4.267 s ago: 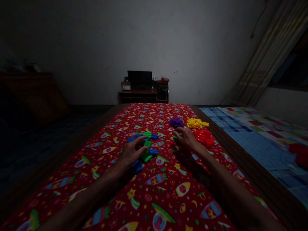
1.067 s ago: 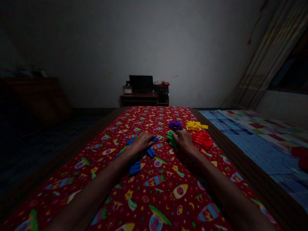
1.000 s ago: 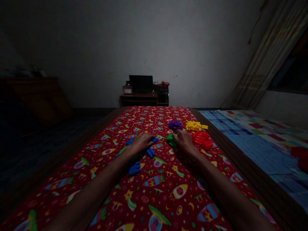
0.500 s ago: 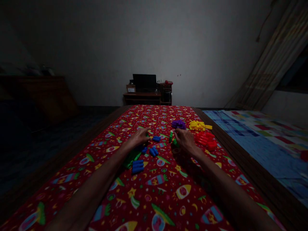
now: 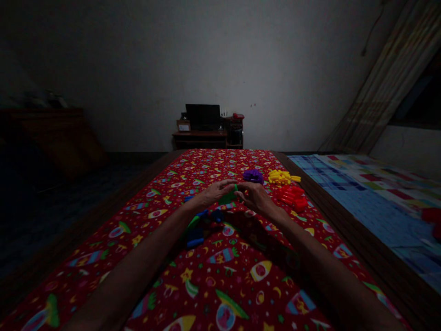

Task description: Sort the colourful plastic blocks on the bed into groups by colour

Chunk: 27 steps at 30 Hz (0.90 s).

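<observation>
The room is dim: a pale wall stands at the far end, a monitor sits on the far desk, and a bed with patterned bedding lies to the right. In front of you runs a long tabletop under a red printed cloth.

From your head camera, both hands meet about mid-cloth. Your left hand is curled over a green block and seems to have hold of it. Your right hand is half open, thumb and fingers bent around the block's right edge; you cannot tell whether they grip it. To work well here, steady the block with the left, take its edge between right thumb and fingertips, and press straight rather than at a slant. Keep your left forearm off the blue pieces beside it, which could easily be knocked.

No container shows among the pieces. The purple pile, the yellow pile and, nearer, the red pile lie loose on the cloth at the right. On the far desk, a small box stands left of the monitor; its contents cannot be made out.
</observation>
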Available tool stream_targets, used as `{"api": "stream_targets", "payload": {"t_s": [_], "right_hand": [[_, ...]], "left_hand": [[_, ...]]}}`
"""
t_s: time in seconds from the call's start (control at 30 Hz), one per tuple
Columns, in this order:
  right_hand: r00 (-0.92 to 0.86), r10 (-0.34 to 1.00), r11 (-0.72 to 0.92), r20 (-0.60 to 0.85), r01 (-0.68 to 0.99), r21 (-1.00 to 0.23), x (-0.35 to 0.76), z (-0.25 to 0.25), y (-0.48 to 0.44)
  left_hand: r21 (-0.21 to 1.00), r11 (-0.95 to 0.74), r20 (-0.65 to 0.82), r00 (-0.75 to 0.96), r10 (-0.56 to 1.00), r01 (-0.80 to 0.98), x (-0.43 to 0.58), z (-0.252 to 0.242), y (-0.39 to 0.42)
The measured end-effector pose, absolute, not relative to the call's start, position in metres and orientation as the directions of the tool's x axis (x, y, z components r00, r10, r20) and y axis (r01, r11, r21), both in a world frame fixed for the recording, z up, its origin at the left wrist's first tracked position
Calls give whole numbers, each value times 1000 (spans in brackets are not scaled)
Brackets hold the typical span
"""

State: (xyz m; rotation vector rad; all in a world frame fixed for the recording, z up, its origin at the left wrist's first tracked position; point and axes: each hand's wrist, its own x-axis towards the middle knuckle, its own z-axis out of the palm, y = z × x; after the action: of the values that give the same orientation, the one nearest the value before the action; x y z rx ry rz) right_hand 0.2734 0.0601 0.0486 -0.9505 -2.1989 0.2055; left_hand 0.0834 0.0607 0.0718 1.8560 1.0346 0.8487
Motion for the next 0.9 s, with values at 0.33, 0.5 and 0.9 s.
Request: {"api": "stream_targets", "payload": {"t_s": [0.33,0.5,0.9], "right_hand": [[-424,865,490,268,602,-631,281,61,65],[-387,888,452,247,639,-623,303,65,73],[-294,955,280,-48,940,-197,351,64,81]], "left_hand": [[925,-264,62,577,815,273,79,58,72],[929,-204,13,522,853,309,74,57,72],[672,-249,24,316,949,698,53,44,93]]}}
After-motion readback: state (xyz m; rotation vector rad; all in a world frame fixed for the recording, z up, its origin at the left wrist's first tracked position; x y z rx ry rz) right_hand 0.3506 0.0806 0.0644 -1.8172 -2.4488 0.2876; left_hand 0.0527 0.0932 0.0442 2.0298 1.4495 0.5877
